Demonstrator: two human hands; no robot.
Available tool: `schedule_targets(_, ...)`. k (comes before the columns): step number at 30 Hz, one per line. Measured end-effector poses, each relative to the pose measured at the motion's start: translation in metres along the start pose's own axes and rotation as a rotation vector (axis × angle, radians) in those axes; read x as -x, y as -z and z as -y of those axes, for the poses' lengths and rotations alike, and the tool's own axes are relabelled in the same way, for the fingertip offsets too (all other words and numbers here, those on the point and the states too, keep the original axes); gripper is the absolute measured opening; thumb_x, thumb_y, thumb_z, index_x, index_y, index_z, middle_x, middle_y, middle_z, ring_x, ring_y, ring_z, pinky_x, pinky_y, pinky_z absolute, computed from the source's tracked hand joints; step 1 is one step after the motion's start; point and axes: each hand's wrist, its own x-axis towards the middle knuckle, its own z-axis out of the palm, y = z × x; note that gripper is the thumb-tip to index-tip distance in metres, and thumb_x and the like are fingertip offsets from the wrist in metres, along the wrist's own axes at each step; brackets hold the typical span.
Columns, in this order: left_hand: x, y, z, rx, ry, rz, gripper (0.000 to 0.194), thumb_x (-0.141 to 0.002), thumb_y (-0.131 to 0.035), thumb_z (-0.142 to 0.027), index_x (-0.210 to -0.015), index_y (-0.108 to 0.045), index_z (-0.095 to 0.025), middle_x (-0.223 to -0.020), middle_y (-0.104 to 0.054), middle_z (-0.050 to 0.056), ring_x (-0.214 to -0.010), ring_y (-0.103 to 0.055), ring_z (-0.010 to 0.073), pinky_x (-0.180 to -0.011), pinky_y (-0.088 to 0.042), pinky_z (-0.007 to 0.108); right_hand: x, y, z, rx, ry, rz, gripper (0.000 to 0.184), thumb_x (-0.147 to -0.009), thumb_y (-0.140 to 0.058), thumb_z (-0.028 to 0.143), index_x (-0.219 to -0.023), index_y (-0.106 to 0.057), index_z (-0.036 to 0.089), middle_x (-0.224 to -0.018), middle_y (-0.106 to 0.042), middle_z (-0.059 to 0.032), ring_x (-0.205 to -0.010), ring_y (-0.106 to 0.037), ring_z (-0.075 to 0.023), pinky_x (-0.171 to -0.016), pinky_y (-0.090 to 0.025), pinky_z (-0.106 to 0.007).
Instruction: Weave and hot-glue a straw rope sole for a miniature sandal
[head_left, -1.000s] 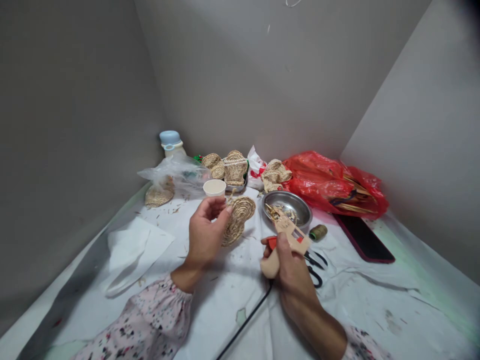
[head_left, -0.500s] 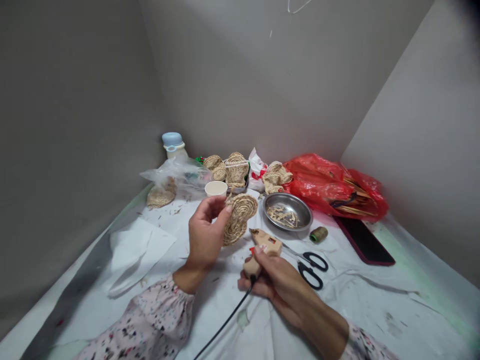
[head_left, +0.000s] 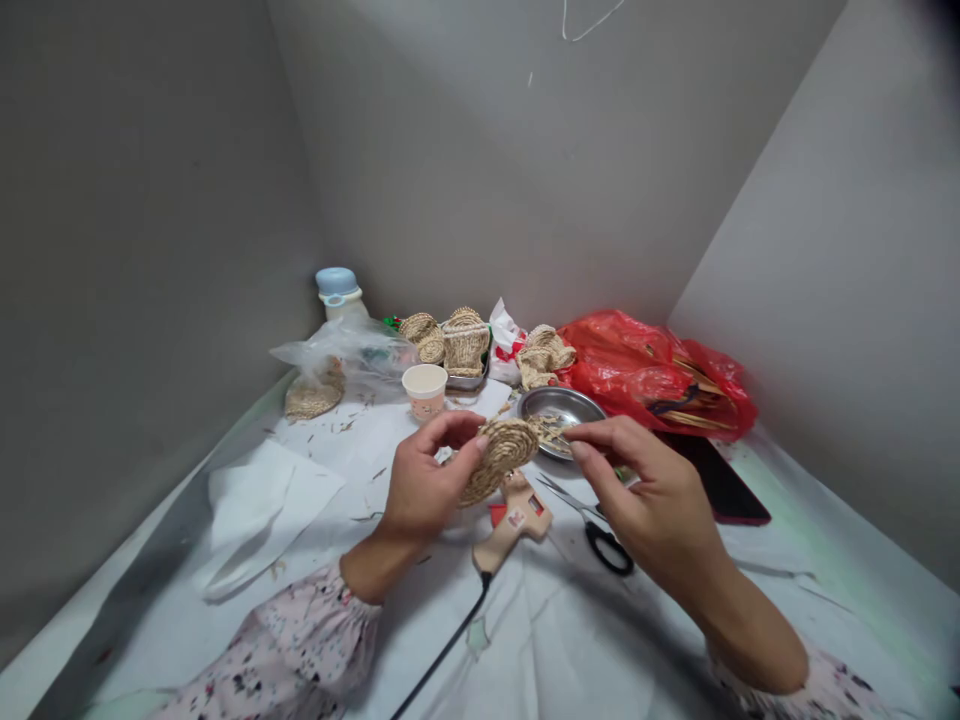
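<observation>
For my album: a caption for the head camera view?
Left hand holds a coiled straw oval; right hand reaches its strands above a glue gun.

White-sheeted surface (head_left: pixel 600 650), glue gun (head_left: pixel 514 525), scissors (head_left: pixel 600 540), steel dish (head_left: pixel 555 405), paper cup (head_left: pixel 424 390)

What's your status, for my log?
Left hand gripping coiled straw piece; right fingertips at its edge. Glue gun down below it, unheld; scissors alongside.

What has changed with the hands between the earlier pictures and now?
The right hand let go of the hot glue gun, which lies on the white sheet, and moved up to the woven straw coil, fingertips at its edge. The left hand still holds the coil. The scissors and steel dish stayed.
</observation>
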Motion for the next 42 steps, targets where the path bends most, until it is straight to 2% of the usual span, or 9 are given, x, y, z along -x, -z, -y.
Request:
schedule_targets(4, 0.003, -0.002, -0.001, -0.034, -0.054, 0.072, 0.012, -0.073, -0.070, -0.025, -0.083, -0.072, -0.019, -0.080, -0.072, 0.003, -0.075, -0.063, 0.0177, -0.074, -0.051, 0.030, -0.001, -0.002, -0.010, 0.064, 0.155, -0.009, 0.019, -0.092, -0.053, 0.019, -0.106, -0.067, 0.021, -0.097, -0.072, -0.0067, -0.090, -0.067, -0.0189, -0.080, -0.052, -0.032)
schedule_targets(11, 0.006, -0.002, -0.007, -0.076, -0.058, 0.192, 0.010, -0.074, -0.068, -0.025, -0.081, -0.072, -0.019, -0.079, -0.070, 0.003, -0.073, -0.062, 0.0171, -0.069, -0.051, 0.027, 0.001, -0.012, -0.018, 0.139, 0.241, 0.023, 0.028, -0.093, -0.051, 0.015, -0.115, -0.066, 0.024, -0.105, -0.071, -0.0077, -0.098, -0.066, -0.0205, -0.088, -0.053, -0.036)
schedule_targets(21, 0.008, -0.003, -0.009, -0.111, -0.108, 0.284, 0.009, -0.076, -0.065, -0.021, -0.082, -0.072, -0.019, -0.077, -0.068, 0.003, -0.073, -0.062, 0.0166, -0.069, -0.051, 0.026, 0.002, -0.015, -0.023, 0.209, 0.269, 0.049, 0.026, -0.094, -0.051, 0.014, -0.111, -0.068, 0.023, -0.100, -0.070, -0.0076, -0.094, -0.064, -0.0214, -0.084, -0.053, -0.037)
schedule_targets(32, 0.007, -0.002, -0.009, -0.098, -0.064, 0.326, 0.009, -0.076, -0.065, -0.021, -0.082, -0.071, -0.017, -0.079, -0.067, 0.004, -0.074, -0.061, 0.0165, -0.068, -0.050, 0.026, 0.002, -0.013, -0.017, 0.254, 0.259, 0.101, 0.018, -0.094, -0.050, 0.014, -0.097, -0.067, 0.020, -0.092, -0.069, -0.0077, -0.088, -0.062, -0.0218, -0.079, -0.050, -0.036)
schedule_targets(42, 0.007, -0.002, -0.011, -0.097, -0.033, 0.352, 0.012, -0.077, -0.064, -0.022, -0.084, -0.070, -0.015, -0.080, -0.066, 0.005, -0.075, -0.060, 0.0161, -0.067, -0.050, 0.025, 0.001, -0.014, -0.018, 0.257, 0.283, 0.117, 0.014, -0.093, -0.051, 0.012, -0.094, -0.063, 0.017, -0.089, -0.067, -0.0084, -0.085, -0.060, -0.0229, -0.076, -0.050, -0.038)
